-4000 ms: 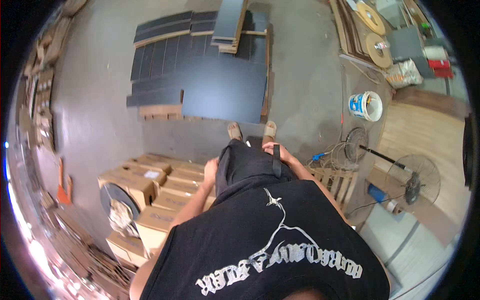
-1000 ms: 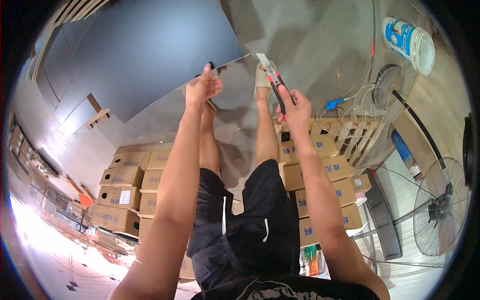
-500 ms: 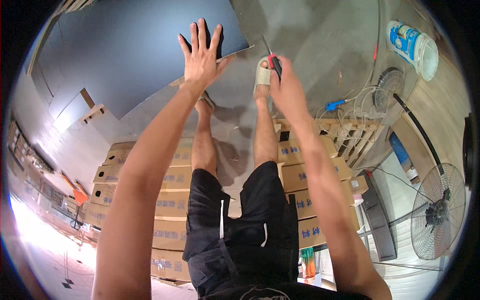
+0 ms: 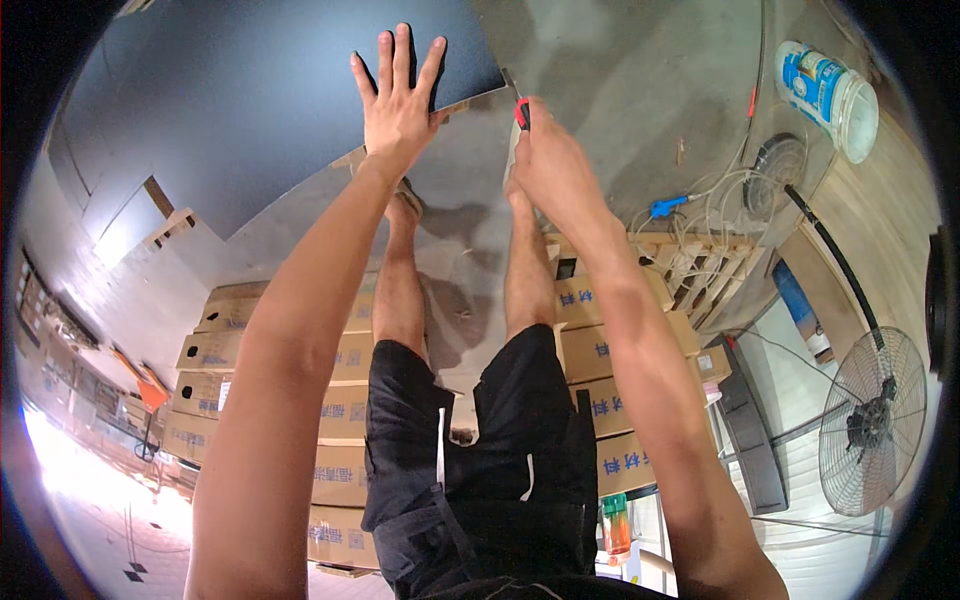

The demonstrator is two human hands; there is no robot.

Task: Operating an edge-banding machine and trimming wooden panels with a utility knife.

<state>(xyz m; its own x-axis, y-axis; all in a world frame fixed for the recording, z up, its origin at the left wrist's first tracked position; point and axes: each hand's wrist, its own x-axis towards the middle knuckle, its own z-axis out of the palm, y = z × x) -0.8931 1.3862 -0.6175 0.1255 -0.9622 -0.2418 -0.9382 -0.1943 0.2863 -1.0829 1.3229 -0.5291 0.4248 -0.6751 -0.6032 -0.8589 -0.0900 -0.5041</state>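
Note:
A large dark blue-grey board (image 4: 240, 110) lies in front of me at the upper left. My left hand (image 4: 400, 115) presses flat on it near the right end, fingers spread, with the thumb by its near edge. My right hand (image 4: 555, 160) is closed around the red and black handle of a utility knife (image 4: 522, 113). Its thin blade points up and away, with the tip at the board's right corner. Whether the blade touches the edge I cannot tell. My fingers hide most of the handle.
Stacked brown cartons (image 4: 345, 410) stand around my legs. At the right are a white and blue bucket (image 4: 815, 85) on its side, tangled cables with a blue connector (image 4: 668, 208), a wooden pallet (image 4: 715, 270) and a wire-caged fan (image 4: 872, 422). My sandalled feet are just below the board.
My right hand has moved left and slightly up, bringing the knife's blade to the board's corner. My left hand stays flat on the board, shifted only slightly in view.

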